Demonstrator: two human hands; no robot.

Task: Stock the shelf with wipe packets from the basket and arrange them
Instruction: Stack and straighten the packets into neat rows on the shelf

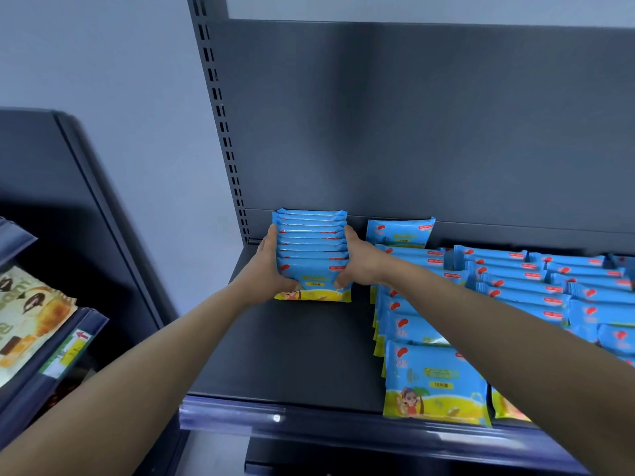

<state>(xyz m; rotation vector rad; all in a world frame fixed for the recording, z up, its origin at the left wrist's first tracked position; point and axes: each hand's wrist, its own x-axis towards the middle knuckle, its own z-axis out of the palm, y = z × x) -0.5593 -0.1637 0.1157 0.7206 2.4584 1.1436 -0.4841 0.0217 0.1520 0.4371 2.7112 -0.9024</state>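
A: Two hands hold what?
B: The left hand (271, 266) and right hand (357, 262) squeeze the row of wipe packets (311, 249) from both sides, at the back left of the shelf (292, 348).

The row of wipe packets (311, 249) at eleven o'clock on the shelf (292, 348) is bright blue, each packet with a red mark. The front one adds a yellow label and a yellow-green base strip with a cartoon figure. The stocked packets (515, 280) from one to four o'clock carry the same print. Shelf and back panel (412, 115) are dark grey, the price rail (226, 410) at six o'clock translucent blue-violet. The wall (103, 63) is pale grey-blue. At eight o'clock, snack bags (27, 314) show cream, orange and brown.
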